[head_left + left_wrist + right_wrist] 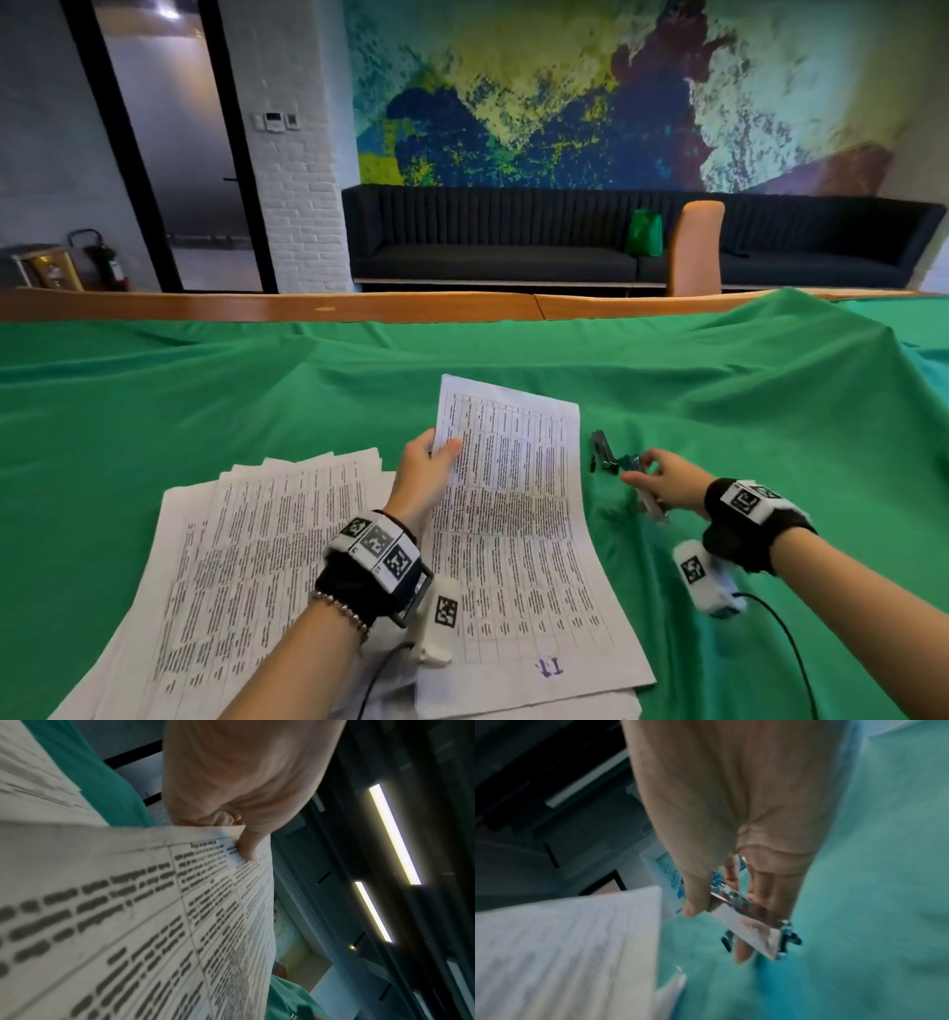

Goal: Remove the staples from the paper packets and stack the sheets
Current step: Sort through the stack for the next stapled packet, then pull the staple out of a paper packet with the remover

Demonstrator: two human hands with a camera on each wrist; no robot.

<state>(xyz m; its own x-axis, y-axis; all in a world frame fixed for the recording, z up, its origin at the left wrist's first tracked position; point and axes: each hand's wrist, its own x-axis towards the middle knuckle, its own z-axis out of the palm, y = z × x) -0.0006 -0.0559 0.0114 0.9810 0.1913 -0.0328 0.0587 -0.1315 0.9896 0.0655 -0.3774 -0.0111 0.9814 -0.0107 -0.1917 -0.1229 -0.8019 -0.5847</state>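
Green cloth (pixel 205 401) covers the table under both hands, rumpled past the right hand.

Loose sheet pile (pixel 246 555) lies fanned on the cloth, left of and beneath the left forearm; printed tables face up.

Paper packet (pixel 513 514) sits just right of the left hand, far end lifted off the cloth, near end lying over the pile's right edge. Blue handwriting at its near edge.

Left hand (pixel 426 475) pinches the packet's left edge near the far corner, thumb on the printed face, fingers behind. In the left wrist view the thumb (pixel 246 845) presses on the sheet edge (pixel 180 882).

Right hand (pixel 665 478) is right of the packet, apart from it, low over the cloth. It grips a metal staple remover (pixel 746 925): thumb on one side, fingers on the other, shiny plate sticking out past the fingertips. Blurred in the right wrist view, so I cannot tell how the tool's prongs stand.

Small black stapler (pixel 602 452) lies on the cloth just beyond the right hand's fingertips, between that hand and the packet's far right edge.
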